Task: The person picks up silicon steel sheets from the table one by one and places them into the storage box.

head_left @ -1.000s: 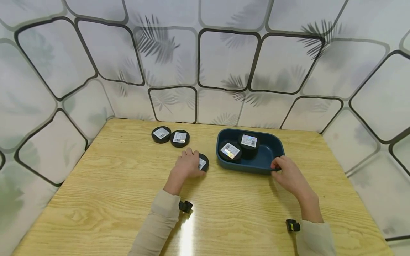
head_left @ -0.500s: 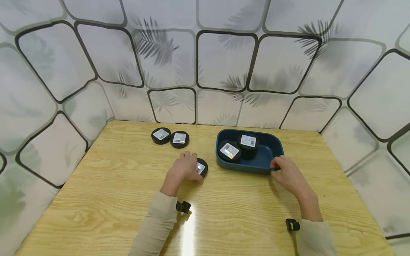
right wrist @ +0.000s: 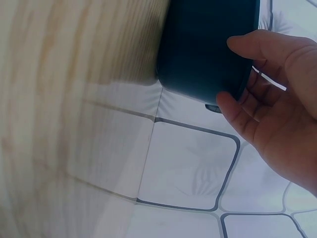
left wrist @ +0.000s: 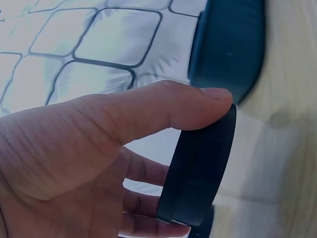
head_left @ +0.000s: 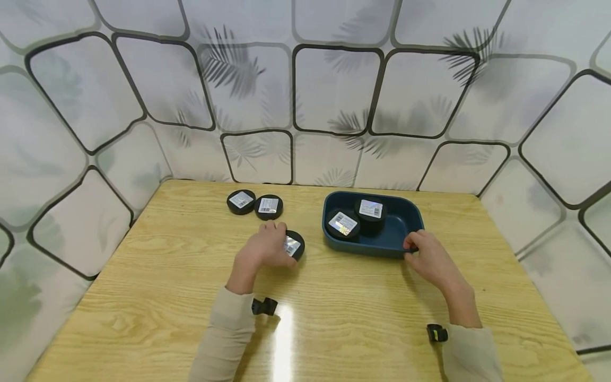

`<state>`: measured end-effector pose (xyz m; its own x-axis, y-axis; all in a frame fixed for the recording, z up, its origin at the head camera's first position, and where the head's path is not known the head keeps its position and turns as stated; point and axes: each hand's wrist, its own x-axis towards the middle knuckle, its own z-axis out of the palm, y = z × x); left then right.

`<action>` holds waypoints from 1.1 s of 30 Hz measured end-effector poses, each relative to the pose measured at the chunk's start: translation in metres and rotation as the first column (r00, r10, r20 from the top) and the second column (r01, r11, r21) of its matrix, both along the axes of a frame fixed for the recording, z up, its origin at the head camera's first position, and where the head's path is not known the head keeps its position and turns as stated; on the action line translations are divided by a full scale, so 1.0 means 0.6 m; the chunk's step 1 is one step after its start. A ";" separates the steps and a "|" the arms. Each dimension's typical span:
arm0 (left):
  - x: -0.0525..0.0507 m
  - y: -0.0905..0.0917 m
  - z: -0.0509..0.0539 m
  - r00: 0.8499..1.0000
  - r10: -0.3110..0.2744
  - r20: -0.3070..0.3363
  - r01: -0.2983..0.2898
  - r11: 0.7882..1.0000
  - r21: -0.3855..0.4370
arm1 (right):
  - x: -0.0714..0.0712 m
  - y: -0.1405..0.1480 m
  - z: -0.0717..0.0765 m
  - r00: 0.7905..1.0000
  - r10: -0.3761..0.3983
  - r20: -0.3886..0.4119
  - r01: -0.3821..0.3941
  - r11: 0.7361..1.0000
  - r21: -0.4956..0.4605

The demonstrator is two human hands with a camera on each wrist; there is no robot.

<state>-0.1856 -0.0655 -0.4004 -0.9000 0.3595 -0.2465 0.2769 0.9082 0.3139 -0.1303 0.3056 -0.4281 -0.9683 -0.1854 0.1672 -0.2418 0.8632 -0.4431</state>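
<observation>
My left hand point(head_left: 267, 246) grips a flat round black container point(head_left: 293, 246) with a white label on top, left of the blue tray. In the left wrist view, the thumb lies on one side of this container point(left wrist: 200, 168) and the fingers on the other. With its thumb and fingers, my right hand point(head_left: 431, 260) pinches the near right rim of the dark blue tray point(head_left: 369, 249). Its outer wall shows in the right wrist view. Inside the tray, toward the left, are two labelled black containers, a front one point(head_left: 342, 226) and a higher-standing one point(head_left: 371, 210) behind it.
Two more round black containers, one left point(head_left: 241, 201) and one right point(head_left: 269, 207), lie side by side toward the back of the wooden table point(head_left: 334, 318). A patterned wall covering point(head_left: 339, 90) rises behind the table and along both sides.
My left hand has shifted a little to the left along with the round black container, farther from the tray. The right hand stays on the tray rim, and the tray has not visibly moved.
</observation>
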 end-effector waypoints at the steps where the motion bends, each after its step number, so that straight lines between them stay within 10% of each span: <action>1: 0.001 -0.002 0.003 1.000 0.001 -0.009 -0.001 1.000 0.001 | 0.000 0.000 0.000 1.000 0.001 -0.002 -0.001 1.000 0.000; 17: 0.013 -0.027 0.039 0.995 0.030 -0.093 -0.020 0.994 0.109 | -0.002 0.001 -0.002 1.000 -0.001 -0.003 0.001 1.000 0.011; 33: -0.006 -0.001 0.054 0.980 -0.050 -0.195 0.099 0.963 0.250 | -0.002 0.000 0.002 1.000 0.002 0.004 -0.002 1.000 0.001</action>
<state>-0.1893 -0.0662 -0.3683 -0.8893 0.4563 0.0311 0.4157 0.7782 0.4707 -0.1317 0.3055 -0.4272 -0.9685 -0.1878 0.1635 -0.2422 0.8633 -0.4428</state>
